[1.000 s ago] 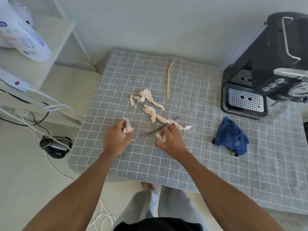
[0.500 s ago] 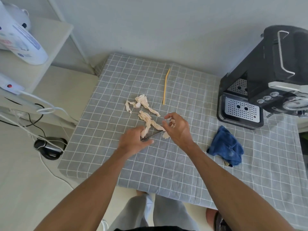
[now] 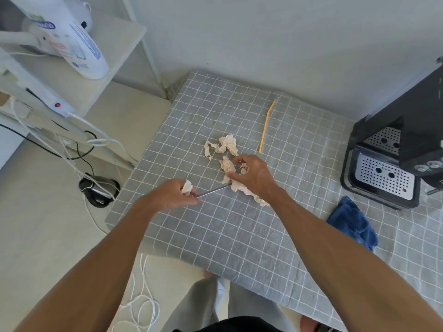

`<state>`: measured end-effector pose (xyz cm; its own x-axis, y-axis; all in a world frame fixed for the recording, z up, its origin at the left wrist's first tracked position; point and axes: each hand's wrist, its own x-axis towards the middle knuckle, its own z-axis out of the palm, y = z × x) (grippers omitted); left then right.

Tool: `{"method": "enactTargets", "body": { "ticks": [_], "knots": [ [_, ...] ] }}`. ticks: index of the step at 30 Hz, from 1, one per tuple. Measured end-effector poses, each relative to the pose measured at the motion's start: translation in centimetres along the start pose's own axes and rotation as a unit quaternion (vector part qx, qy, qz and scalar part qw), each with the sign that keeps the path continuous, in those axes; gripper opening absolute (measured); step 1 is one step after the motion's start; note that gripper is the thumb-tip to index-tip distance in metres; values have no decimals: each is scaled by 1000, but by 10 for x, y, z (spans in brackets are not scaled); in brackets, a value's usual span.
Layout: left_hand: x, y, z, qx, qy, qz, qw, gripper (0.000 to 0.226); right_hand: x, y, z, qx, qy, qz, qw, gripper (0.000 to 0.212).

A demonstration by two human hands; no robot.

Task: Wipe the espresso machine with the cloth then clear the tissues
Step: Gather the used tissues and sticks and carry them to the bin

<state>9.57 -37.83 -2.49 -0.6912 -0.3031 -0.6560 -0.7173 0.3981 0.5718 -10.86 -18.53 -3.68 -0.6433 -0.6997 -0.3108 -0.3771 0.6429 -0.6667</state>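
Pale wall (image 3: pixel 275 32), beige floor (image 3: pixel 43 236), white shelf (image 3: pixel 112 58), grey checked tablecloth (image 3: pixel 215 236)

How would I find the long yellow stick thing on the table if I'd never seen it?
Start at the black espresso machine on the right of the grey checked tablecloth, then look left toward the far edge by the wall. The yellow straw lies flat there, beyond the crumpled tissues, touching nothing. It is the only thin, straight, bright yellow thing; the tissues are pale and wrinkly.

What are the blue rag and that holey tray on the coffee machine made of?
The blue rag looks like soft, fuzzy cloth; it lies crumpled in floppy folds. The holey tray on the coffee machine looks like shiny silver metal, flat, punched with rows of small holes.
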Motion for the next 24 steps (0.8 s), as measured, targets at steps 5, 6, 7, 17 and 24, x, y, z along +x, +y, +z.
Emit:
{"method": "enactTargets", "body": {
  "ticks": [5, 6, 7, 17, 24],
  "knots": [
    [-9, -17, -39, -129, -87, -58, 986, 14, 4, 4, 16, -73, -35, -18, 997, 54],
    [-9, -17, -43, -149, -91, -58, 983, 18, 3, 5, 19, -82, -35, -18, 996, 53],
    [-7, -14, -45, -166, -85, -54, 981, 20, 3, 6, 20, -91, -32, -18, 995, 51],
    [38, 36, -31, -306, 51, -1, 951, 49, -1, 11, -13, 78, 61, 49, 994, 5],
    [86, 88, -4, -212, 212, 22, 954, 32, 27, 28, -65, 171, 125, 96, 973, 20]
  ]
}}
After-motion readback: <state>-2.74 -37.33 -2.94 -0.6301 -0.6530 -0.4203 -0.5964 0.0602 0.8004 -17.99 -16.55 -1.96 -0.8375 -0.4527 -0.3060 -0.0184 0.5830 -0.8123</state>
